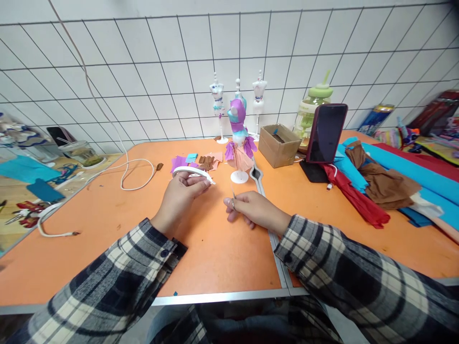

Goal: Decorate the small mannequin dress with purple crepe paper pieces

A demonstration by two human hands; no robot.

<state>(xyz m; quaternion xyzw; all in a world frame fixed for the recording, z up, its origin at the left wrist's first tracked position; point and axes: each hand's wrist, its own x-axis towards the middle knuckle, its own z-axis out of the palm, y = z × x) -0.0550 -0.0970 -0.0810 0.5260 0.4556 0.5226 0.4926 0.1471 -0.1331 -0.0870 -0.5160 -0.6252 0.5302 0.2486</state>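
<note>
My left hand (183, 195) is closed around a white roll of tape (190, 170), with a short loose end sticking out to the right past my fingertips. To its right, my right hand (247, 206) grips small metal scissors (233, 193). Their thin blades point up and away from me, and most of the handle is hidden in my fingers. Just beyond my hands stands a mini dress form (239, 136) on a round white base, covered in purple, blue and peach crepe paper. Cut pieces of purple paper (179, 163) and brown paper (206, 163) lie behind my left hand.
White dress forms (217, 98) stand by the tiled wall. A cardboard box (279, 145), a phone (326, 134) on a stand and a green-lidded bottle (315, 105) are at back right. Colored paper (389, 179) lies far right; a white cable (124, 179) curls at left.
</note>
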